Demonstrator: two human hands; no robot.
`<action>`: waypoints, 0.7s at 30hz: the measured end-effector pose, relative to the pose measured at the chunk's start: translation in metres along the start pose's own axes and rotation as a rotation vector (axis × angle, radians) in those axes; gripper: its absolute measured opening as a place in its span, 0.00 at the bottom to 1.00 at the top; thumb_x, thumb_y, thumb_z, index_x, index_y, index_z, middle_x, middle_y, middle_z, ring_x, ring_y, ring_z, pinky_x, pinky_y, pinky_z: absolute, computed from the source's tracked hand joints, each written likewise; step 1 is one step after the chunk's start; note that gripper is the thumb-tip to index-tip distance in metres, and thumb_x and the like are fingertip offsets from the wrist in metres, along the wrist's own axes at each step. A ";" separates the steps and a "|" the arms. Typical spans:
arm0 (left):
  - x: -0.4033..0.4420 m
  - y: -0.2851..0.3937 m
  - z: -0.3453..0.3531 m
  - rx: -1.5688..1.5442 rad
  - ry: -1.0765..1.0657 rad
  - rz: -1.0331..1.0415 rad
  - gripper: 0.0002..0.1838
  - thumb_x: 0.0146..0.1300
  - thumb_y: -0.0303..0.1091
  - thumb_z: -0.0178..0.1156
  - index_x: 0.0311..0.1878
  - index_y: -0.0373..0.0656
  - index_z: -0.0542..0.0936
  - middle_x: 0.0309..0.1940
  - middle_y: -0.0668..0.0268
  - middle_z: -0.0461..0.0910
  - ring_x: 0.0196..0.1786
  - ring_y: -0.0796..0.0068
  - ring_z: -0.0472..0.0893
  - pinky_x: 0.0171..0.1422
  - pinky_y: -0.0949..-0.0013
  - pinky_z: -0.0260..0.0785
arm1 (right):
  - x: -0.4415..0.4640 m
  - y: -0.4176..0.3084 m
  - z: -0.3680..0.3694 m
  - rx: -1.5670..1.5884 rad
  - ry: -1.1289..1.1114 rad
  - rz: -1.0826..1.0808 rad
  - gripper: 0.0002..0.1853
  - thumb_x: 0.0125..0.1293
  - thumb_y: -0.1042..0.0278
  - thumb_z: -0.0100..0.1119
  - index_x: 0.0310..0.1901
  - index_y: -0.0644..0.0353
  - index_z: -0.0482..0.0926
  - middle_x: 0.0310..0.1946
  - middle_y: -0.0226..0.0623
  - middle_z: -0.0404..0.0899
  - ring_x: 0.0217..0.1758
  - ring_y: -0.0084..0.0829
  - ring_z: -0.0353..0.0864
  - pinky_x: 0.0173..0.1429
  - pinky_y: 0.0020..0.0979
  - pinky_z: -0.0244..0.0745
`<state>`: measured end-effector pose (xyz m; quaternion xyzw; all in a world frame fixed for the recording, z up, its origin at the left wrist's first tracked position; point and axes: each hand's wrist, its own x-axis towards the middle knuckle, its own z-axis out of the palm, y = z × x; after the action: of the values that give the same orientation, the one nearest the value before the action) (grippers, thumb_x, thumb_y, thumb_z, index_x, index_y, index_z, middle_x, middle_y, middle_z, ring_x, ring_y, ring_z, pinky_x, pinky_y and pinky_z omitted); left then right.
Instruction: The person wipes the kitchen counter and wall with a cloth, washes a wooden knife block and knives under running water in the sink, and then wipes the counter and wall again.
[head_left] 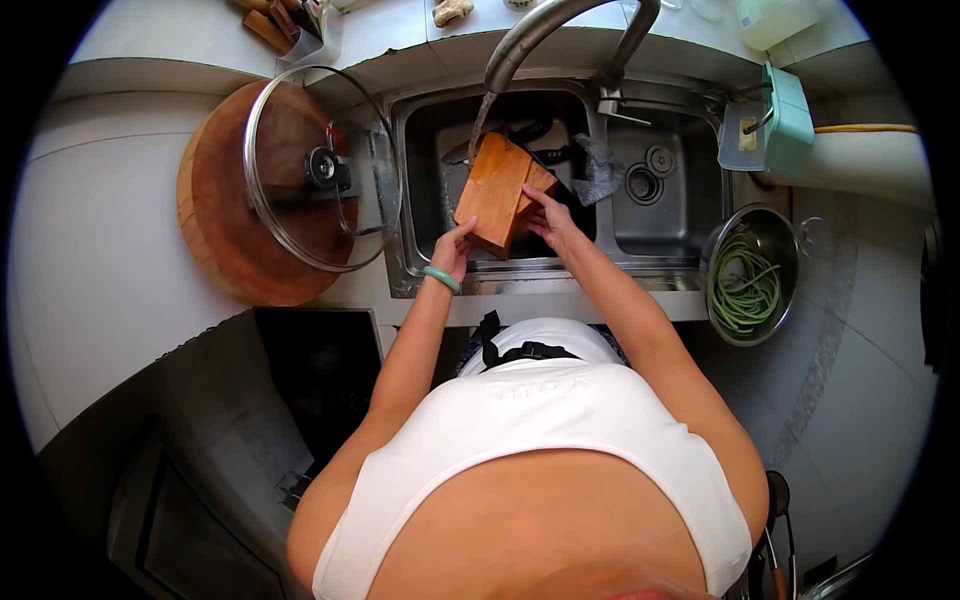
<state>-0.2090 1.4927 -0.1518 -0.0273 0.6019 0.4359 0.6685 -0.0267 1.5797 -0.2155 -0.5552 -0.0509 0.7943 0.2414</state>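
Observation:
Both hands hold a wooden knife block (492,182) tilted over the left sink basin (425,125). My left hand (455,250), with a green bangle at the wrist, grips its lower left corner. On the block's right side, my right hand (548,218) has its fingers pressed to the wood. Water runs from the faucet (510,55) down by the block's upper left edge. Behind the block, black-handled utensils (552,155) lie in the basin, partly hidden; they look like knives. A crumpled clear plastic bag (598,168) is beside them.
Left of the sink, a glass lid (290,215) leans over a round wooden chopping board (215,200). The right basin (665,225) has a drain strainer. A metal bowl of long green beans (745,285) stands at the right, below a mint-green holder (788,120).

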 end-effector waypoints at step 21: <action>0.104 0.057 -0.003 0.145 -0.121 0.094 0.36 0.41 0.37 0.70 0.55 0.40 0.68 0.46 0.63 0.76 0.51 0.65 0.72 0.60 0.58 0.58 | 0.028 -0.049 0.005 -0.468 -0.340 -0.121 0.34 0.52 0.63 0.69 0.60 0.63 0.66 0.46 0.37 0.78 0.55 0.30 0.72 0.62 0.37 0.62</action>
<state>-0.2572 1.5835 -0.2111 0.0759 0.5912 0.4229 0.6826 -0.0225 1.6355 -0.2203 -0.4506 -0.3053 0.8268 0.1417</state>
